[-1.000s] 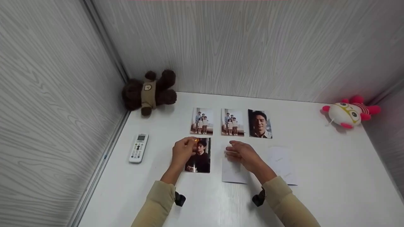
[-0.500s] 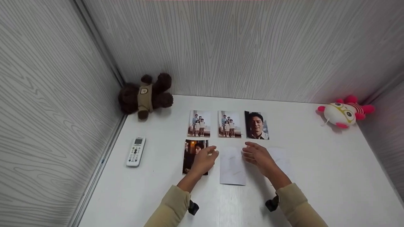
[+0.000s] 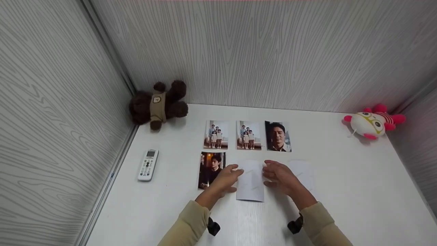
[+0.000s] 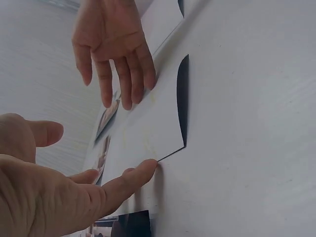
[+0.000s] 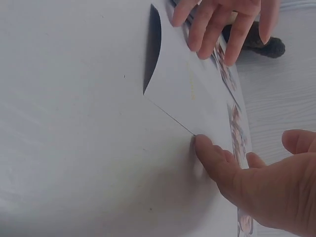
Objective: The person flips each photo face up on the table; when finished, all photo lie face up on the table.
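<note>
A face-down photo [image 3: 250, 184], white on its back, lies on the table between my two hands. Its near edge bows up from the tabletop in both wrist views. My left hand [image 3: 223, 181] is at its left edge, where one fingertip meets the border in the left wrist view. On the opposite side, my right hand [image 3: 281, 176] has its fingers extended, a fingertip right at the right edge. Beside the left hand lies a face-up photo [image 3: 208, 167] of a person in a dark sweater, partly covered by that hand. A second face-down photo [image 3: 302, 171] is partly hidden behind the right hand.
Along the back lie two family photos [image 3: 216, 135] and a portrait photo [image 3: 278, 136]. A white remote control [image 3: 148, 165] is at the left. A brown teddy bear [image 3: 158, 106] lies in the back left corner, a pink and white plush toy [image 3: 370, 123] at the back right.
My left hand has let go of the dark-sweater photo and moved right to the middle face-down photo. My right hand has shifted right, from over that photo to its right edge.
</note>
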